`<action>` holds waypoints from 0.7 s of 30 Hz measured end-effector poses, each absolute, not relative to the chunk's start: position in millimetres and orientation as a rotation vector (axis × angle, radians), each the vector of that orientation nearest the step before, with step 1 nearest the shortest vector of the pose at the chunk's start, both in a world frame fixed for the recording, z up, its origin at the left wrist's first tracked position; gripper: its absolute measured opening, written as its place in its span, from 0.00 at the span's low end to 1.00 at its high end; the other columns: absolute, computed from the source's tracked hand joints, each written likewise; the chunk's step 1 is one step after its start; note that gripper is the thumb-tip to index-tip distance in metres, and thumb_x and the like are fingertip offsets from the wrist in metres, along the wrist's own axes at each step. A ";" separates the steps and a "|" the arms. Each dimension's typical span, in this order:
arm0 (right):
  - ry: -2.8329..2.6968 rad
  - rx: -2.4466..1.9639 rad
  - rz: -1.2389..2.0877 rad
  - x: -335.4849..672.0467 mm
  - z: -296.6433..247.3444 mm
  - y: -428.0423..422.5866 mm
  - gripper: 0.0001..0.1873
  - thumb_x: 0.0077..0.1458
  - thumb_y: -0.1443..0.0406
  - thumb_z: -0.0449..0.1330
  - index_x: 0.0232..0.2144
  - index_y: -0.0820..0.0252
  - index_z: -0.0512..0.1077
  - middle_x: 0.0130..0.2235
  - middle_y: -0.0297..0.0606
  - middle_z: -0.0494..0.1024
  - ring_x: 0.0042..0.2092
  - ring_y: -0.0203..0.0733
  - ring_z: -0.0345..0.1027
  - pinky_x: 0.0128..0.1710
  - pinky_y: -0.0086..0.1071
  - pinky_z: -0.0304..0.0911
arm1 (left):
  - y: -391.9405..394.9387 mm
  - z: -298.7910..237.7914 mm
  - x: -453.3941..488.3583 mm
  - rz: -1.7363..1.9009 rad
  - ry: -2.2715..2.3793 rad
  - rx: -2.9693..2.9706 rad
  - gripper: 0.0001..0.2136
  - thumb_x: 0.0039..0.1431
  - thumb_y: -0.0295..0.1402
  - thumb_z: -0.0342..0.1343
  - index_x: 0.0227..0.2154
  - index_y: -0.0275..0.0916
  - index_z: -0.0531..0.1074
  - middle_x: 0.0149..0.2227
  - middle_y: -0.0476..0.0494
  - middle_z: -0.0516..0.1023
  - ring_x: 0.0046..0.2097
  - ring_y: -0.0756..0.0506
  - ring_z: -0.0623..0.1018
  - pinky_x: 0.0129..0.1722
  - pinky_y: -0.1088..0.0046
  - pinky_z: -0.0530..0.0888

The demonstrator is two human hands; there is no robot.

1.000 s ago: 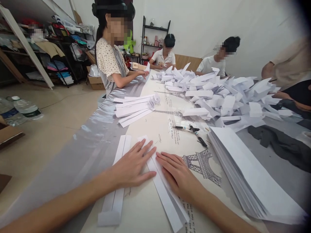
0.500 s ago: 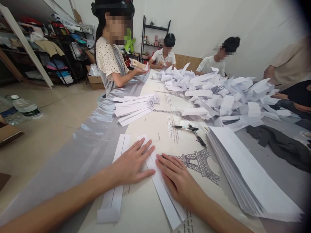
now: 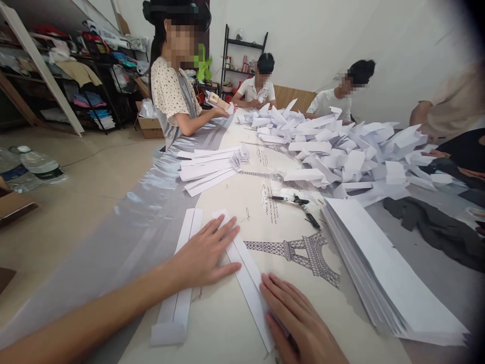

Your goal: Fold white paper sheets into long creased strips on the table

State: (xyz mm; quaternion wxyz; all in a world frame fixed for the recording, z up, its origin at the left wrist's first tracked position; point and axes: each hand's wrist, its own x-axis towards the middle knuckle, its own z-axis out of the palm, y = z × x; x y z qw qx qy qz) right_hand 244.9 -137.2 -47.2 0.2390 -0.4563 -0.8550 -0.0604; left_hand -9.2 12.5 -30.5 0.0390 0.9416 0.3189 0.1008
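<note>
My left hand lies flat with fingers spread on the upper part of a long folded white paper strip on the table. My right hand lies flat, fingers stretched, on the near end of the same strip. A second folded strip lies just left of my left hand. The strip runs diagonally over a tablecloth printed with a tower drawing.
A thick stack of white sheets lies at the right. A big heap of folded papers covers the far table, with more strips and black pens between. Several people sit around the table. Water bottles lie on the floor at left.
My right hand has slid back along the strip toward me, uncovering the tower drawing. My left hand has stayed flat on the strip's upper part.
</note>
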 end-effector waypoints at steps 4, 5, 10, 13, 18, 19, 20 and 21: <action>-2.317 -1.259 -0.167 245.6 -57.4 -142.9 0.35 0.63 0.75 0.54 0.70 0.60 0.59 0.61 0.43 0.75 0.59 0.53 0.74 0.52 0.42 0.78 | 11.7 -29.1 -8.4 0.321 0.944 2.890 0.34 0.72 0.56 0.43 0.72 0.43 0.52 0.74 0.42 0.52 0.74 0.28 0.52 0.68 0.47 0.60; -2.320 -1.269 -0.162 246.5 -59.8 -145.1 0.36 0.63 0.76 0.54 0.71 0.59 0.57 0.61 0.43 0.75 0.59 0.54 0.74 0.52 0.42 0.79 | 11.3 -29.2 -8.1 0.310 0.919 2.899 0.31 0.72 0.55 0.43 0.72 0.47 0.53 0.75 0.44 0.51 0.73 0.26 0.52 0.67 0.44 0.60; -2.312 -1.254 -0.165 244.4 -66.4 -155.7 0.38 0.64 0.75 0.54 0.73 0.58 0.50 0.61 0.46 0.74 0.59 0.58 0.73 0.52 0.46 0.79 | 10.1 -32.0 -6.9 0.271 0.794 2.944 0.23 0.76 0.47 0.42 0.70 0.56 0.57 0.73 0.48 0.57 0.72 0.25 0.56 0.66 0.34 0.58; -2.292 -1.244 -0.160 236.6 -67.5 -159.1 0.36 0.68 0.70 0.52 0.74 0.58 0.48 0.61 0.47 0.74 0.59 0.59 0.73 0.53 0.46 0.78 | 11.4 -34.5 -7.2 0.330 0.771 2.952 0.23 0.76 0.47 0.43 0.70 0.56 0.57 0.72 0.47 0.60 0.72 0.27 0.57 0.66 0.36 0.58; -2.220 -1.320 -0.183 224.5 -75.3 -164.0 0.32 0.72 0.65 0.47 0.74 0.59 0.47 0.61 0.49 0.74 0.61 0.61 0.71 0.54 0.50 0.76 | 14.2 -34.3 -7.7 0.321 0.766 2.949 0.23 0.75 0.49 0.43 0.69 0.55 0.60 0.71 0.47 0.61 0.72 0.27 0.58 0.66 0.36 0.59; -2.214 -1.319 -0.185 223.5 -76.9 -164.8 0.32 0.73 0.64 0.46 0.74 0.59 0.47 0.61 0.49 0.74 0.61 0.61 0.71 0.55 0.50 0.76 | 14.5 -33.9 -7.7 0.302 0.765 2.948 0.23 0.75 0.49 0.44 0.69 0.54 0.60 0.71 0.47 0.61 0.71 0.26 0.58 0.65 0.35 0.60; -2.208 -1.315 -0.178 223.4 -78.0 -165.3 0.32 0.73 0.63 0.46 0.75 0.58 0.46 0.61 0.49 0.75 0.61 0.61 0.71 0.55 0.50 0.76 | 14.7 -33.6 -7.6 0.286 0.765 2.949 0.23 0.75 0.49 0.44 0.69 0.54 0.61 0.71 0.47 0.60 0.71 0.25 0.59 0.65 0.34 0.60; -2.196 -1.310 -0.160 224.1 -78.3 -165.4 0.32 0.73 0.63 0.46 0.75 0.58 0.47 0.61 0.48 0.75 0.61 0.61 0.71 0.55 0.50 0.76 | 14.7 -33.3 -7.6 0.278 0.767 2.948 0.23 0.75 0.49 0.44 0.68 0.54 0.61 0.72 0.47 0.60 0.71 0.24 0.59 0.65 0.34 0.60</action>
